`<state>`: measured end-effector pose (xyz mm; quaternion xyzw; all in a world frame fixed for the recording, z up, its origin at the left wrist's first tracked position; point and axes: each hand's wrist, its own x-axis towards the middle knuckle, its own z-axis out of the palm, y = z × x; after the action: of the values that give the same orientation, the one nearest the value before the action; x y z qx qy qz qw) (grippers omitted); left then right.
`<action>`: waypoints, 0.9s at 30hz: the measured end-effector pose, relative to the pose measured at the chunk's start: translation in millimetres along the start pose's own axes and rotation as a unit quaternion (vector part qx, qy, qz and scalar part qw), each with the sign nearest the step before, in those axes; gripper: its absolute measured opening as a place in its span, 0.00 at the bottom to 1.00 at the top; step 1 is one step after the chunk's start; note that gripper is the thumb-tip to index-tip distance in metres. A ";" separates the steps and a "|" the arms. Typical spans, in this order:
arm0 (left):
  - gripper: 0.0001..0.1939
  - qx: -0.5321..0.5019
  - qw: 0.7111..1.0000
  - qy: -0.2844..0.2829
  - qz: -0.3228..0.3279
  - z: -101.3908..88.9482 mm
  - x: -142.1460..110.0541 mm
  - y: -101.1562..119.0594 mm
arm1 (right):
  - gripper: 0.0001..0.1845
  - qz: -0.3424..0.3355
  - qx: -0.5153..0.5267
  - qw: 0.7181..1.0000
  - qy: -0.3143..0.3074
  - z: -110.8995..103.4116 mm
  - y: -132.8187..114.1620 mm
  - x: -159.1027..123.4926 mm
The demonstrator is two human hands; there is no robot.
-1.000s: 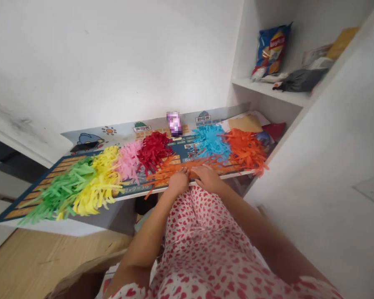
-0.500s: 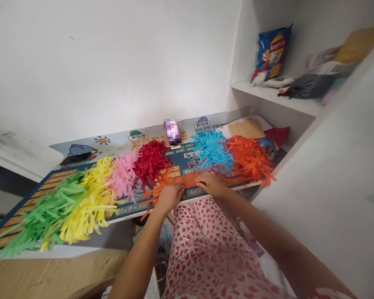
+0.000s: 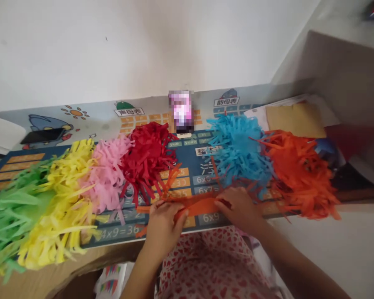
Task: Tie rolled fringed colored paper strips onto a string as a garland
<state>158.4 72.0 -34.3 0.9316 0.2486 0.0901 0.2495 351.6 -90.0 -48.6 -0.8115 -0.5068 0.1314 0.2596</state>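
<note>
A strip of orange fringed paper (image 3: 200,206) lies near the desk's front edge, with cut strands at both ends. My left hand (image 3: 166,218) grips its left part, thumb and fingers closed on it. At the right part, my right hand (image 3: 239,207) pinches the same paper. Left of my hands sit fringed paper bunches in red (image 3: 149,155), pink (image 3: 107,174), yellow (image 3: 67,199) and green (image 3: 17,211). A blue fringed bunch (image 3: 239,149) and an orange fringed bunch (image 3: 302,174) are on the right.
A patterned desk mat (image 3: 118,232) covers the desk. A phone with a blurred screen (image 3: 181,110) stands against the wall, and a dark phone (image 3: 43,136) lies at back left. Brown paper (image 3: 294,119) rests at back right, near the shelf wall (image 3: 336,91).
My view has tilted down and moved closer to the desk, so the upper shelf has mostly left the picture. Both hands still hold the orange paper.
</note>
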 end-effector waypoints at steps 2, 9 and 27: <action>0.13 0.008 1.000 0.015 -0.006 -1.0 1.3 1.1 | 0.12 0.008 -0.003 1.000 -0.013 1.5 -2.5 1.4; 0.14 0.082 0.996 0.028 -0.033 7.7 10.4 1.5 | 0.11 0.033 -0.022 0.999 -0.025 3.1 -2.8 6.2; 0.15 0.157 0.986 0.006 -0.057 12.9 21.1 -1.4 | 0.19 0.051 -0.085 0.994 0.037 14.7 2.0 12.0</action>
<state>179.8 78.4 -45.2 0.9428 0.3141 0.0407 0.1038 351.5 -75.8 -61.3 -0.8597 -0.4640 0.0705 0.2016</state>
